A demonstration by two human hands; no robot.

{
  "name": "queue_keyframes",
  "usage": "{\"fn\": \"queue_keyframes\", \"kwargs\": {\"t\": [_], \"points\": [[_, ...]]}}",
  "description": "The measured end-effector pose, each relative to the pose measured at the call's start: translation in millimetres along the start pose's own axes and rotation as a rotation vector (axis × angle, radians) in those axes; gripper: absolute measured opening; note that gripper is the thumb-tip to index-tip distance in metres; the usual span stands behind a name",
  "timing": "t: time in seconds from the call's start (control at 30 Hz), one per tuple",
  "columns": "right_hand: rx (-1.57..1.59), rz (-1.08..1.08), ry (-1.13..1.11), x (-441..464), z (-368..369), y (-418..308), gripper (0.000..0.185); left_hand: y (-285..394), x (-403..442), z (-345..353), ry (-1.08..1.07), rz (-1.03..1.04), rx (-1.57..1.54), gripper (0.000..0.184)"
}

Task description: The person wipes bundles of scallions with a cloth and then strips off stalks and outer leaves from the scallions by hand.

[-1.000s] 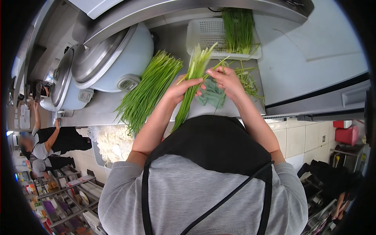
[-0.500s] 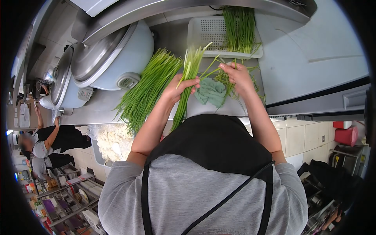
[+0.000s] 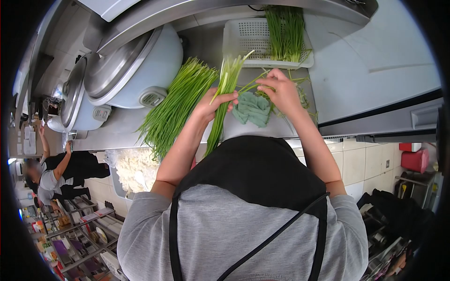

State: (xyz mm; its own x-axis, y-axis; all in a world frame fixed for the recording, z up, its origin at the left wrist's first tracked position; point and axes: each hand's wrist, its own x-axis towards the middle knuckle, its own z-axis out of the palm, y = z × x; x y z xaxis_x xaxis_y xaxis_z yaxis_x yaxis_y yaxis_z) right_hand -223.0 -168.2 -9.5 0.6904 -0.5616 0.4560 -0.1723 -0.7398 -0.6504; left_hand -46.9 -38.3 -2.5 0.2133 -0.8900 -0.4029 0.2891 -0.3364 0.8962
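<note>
A small bunch of green chives (image 3: 228, 79), pale ends upward, stands in my left hand (image 3: 213, 104), whose fingers are wrapped round it. To the right, my right hand (image 3: 280, 91) pinches a thin chive stem (image 3: 251, 85) that runs across toward the left hand. Left of the bunch lies a large pile of chives (image 3: 180, 107) on the steel counter. Between my hands rests a crumpled green cloth (image 3: 251, 110). Loose stems and trimmings (image 3: 302, 96) are scattered behind and beside the right hand.
A white perforated basket (image 3: 241, 35) holding more chives (image 3: 286, 35) stands at the back. Large rice cookers (image 3: 140, 65) are at the left. Below the counter's edge sits a tub of whitish food (image 3: 136, 171). A person (image 3: 61, 171) works at far left. A white surface (image 3: 375, 61) borders the right.
My right hand has shifted slightly left and its fingers have turned toward the bunch. My left hand keeps its hold on the bunch, almost unmoved.
</note>
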Motion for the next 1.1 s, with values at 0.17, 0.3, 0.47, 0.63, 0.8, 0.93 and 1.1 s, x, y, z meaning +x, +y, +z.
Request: {"fn": "queue_keyframes", "kwargs": {"t": [0.17,0.3,0.47,0.63,0.8,0.93,1.1], "points": [[0.016,0.057,-0.02,-2,9,4,0.007,2,-1,1,-0.007,-0.004,-0.011,0.021],[0.188,0.144,0.148,2,4,25,0.009,-2,1,-2,0.005,-0.004,-0.022,0.021],[0.463,0.47,0.165,1,-19,55,0.013,-6,2,-9,0.029,-0.019,-0.064,0.021],[0.296,0.542,-0.042,0,-12,41,0.02,-4,3,-6,-0.005,-0.038,-0.049,0.025],[1.12,0.741,-0.121,7,4,12,0.023,-4,5,5,-0.059,-0.05,-0.022,0.028],[1.104,0.487,0.492,28,-11,18,0.022,-2,3,1,-0.093,-0.05,-0.019,0.03],[1.062,0.294,0.687,40,-78,12,0.022,-5,9,-17,-0.015,-0.058,-0.047,0.028]]}}
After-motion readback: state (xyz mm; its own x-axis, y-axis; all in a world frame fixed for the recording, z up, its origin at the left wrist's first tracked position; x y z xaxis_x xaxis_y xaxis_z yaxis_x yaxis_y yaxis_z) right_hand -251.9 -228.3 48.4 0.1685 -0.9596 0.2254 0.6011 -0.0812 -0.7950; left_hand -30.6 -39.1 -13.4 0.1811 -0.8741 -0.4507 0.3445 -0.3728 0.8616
